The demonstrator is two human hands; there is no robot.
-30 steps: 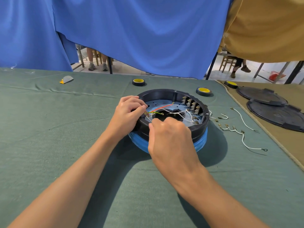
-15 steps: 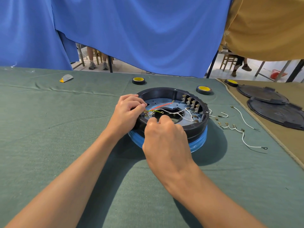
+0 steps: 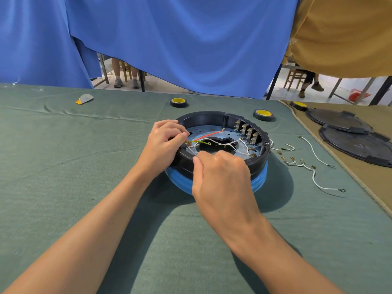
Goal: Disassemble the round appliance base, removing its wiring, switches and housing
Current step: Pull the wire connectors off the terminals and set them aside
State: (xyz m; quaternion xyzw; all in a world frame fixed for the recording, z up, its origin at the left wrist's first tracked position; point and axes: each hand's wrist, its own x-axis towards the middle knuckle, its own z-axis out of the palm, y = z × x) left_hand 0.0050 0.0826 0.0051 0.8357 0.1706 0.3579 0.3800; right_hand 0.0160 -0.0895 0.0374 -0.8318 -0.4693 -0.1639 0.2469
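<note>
— Lighting?
— Bright, even daylight; floor [image 3: 284, 93] beyond the blue curtain [image 3: 191, 49], upper right, nearly blown out.
— Shadows, defects?
— Soft shadow right of the round base [image 3: 203, 117] on the green cloth [image 3: 63, 166]. Sharp focus; edges bowed.

Left hand [image 3: 163, 143], right hand [image 3: 222, 177] pinch wires [image 3: 209, 135]

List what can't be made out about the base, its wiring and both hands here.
Head view, the only one:
- Round base: near rim hidden behind the right hand.
- Left hand: its own curled fingers cover whatever they hold at the wire ends.
- White wires: the stretch past the right hand's pinch lies hidden under that hand.
- Switch terminals: markings too small to read.
</note>
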